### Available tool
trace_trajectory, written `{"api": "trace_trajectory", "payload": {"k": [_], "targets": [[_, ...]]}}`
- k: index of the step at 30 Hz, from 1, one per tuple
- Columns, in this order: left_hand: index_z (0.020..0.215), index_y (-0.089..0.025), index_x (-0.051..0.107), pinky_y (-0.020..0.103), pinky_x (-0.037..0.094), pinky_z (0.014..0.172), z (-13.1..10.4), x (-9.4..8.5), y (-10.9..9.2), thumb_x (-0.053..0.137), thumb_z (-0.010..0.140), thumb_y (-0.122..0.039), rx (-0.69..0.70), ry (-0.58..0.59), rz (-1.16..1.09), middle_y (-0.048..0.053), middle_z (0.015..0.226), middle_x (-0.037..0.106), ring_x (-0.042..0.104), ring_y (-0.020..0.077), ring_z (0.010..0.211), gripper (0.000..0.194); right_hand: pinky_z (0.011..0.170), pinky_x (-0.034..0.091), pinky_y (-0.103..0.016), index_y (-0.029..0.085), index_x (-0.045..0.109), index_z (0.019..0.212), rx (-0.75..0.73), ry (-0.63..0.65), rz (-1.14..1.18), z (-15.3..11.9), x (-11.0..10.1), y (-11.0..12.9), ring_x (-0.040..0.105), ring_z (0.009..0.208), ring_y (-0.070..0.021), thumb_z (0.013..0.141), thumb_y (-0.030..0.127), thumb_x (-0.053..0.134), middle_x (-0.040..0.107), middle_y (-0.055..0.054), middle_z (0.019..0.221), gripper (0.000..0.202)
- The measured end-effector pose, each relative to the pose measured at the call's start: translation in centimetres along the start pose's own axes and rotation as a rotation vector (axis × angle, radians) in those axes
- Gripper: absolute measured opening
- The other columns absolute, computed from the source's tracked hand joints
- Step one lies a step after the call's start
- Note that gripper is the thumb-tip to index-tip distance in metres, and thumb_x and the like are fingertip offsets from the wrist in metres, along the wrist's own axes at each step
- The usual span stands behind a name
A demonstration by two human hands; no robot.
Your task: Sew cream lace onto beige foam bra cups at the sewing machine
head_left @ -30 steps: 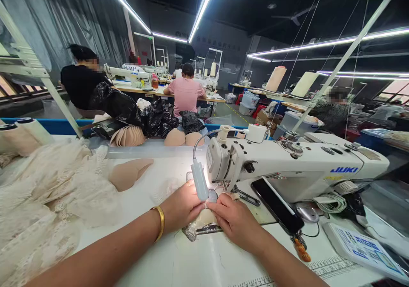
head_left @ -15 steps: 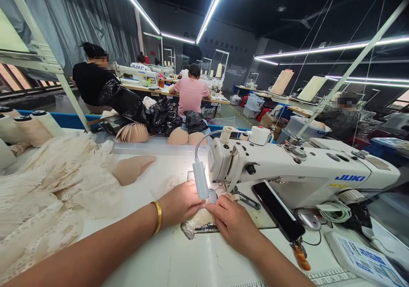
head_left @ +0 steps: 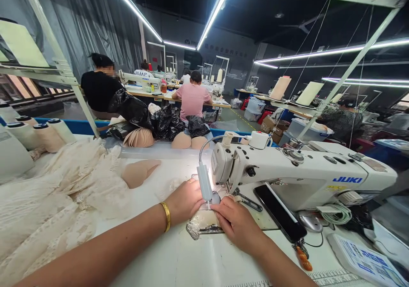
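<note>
My left hand (head_left: 183, 199), with a gold bracelet at its wrist, is closed at the edge of pale lace fabric (head_left: 172, 187) beside the needle area; its fingertips are partly behind the lamp. Close by, my right hand (head_left: 234, 221) pinches the end of a thin white strip (head_left: 209, 206) between thumb and forefinger. Both hands rest on the bed of a white sewing machine (head_left: 287, 167). A small grey lamp (head_left: 205, 182) on a bendable neck lights the spot and hides the needle.
Cream lace (head_left: 64, 185) is heaped at left, near a beige foam cup (head_left: 139, 174) and thread cones (head_left: 41, 136). Right of my hands lie a phone (head_left: 279, 212), an orange charm (head_left: 303, 257) and a white box (head_left: 367, 261). Co-workers (head_left: 193, 97) sit at machines beyond.
The view has shifted slightly, so everything sits a little differently. My left fingers have drawn apart from my right fingertips, and the white strip between them now shows more clearly.
</note>
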State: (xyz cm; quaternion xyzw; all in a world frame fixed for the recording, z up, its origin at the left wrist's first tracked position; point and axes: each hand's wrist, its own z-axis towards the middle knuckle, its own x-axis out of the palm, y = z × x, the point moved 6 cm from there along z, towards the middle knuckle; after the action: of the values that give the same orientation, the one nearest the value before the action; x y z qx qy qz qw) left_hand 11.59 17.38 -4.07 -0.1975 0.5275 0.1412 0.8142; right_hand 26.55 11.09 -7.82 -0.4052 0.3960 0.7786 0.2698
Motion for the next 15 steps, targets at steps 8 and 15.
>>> {"api": "trace_trajectory", "payload": {"k": [8, 15], "targets": [[0.095, -0.019, 0.058, 0.031, 0.052, 0.070, -3.4, -1.2, 1.5, 0.040, 0.093, -0.003, -0.084, -0.072, -0.019, 0.004, 0.088, 0.067, 0.064, 0.0211, 0.079, 0.024, 0.072, 0.045, -0.037, 0.022, 0.071, 0.107, 0.018, -0.038, 0.093, -0.4, -1.1, 0.5, 0.057, 0.081, -0.0233, 0.104, 0.022, 0.042, 0.063, -0.007, 0.088, 0.029], [0.113, -0.023, 0.059, 0.027, 0.056, 0.078, -8.1, -4.8, -3.9, 0.045, 0.102, -0.011, -0.007, -0.241, -0.143, 0.001, 0.098, 0.072, 0.069, 0.0164, 0.088, 0.021, 0.071, 0.048, -0.030, 0.021, 0.064, 0.103, 0.375, 0.174, 0.815, -0.6, 0.5, 5.3, 0.061, 0.081, -0.0186, 0.102, 0.055, 0.056, 0.068, -0.004, 0.094, 0.035]]}}
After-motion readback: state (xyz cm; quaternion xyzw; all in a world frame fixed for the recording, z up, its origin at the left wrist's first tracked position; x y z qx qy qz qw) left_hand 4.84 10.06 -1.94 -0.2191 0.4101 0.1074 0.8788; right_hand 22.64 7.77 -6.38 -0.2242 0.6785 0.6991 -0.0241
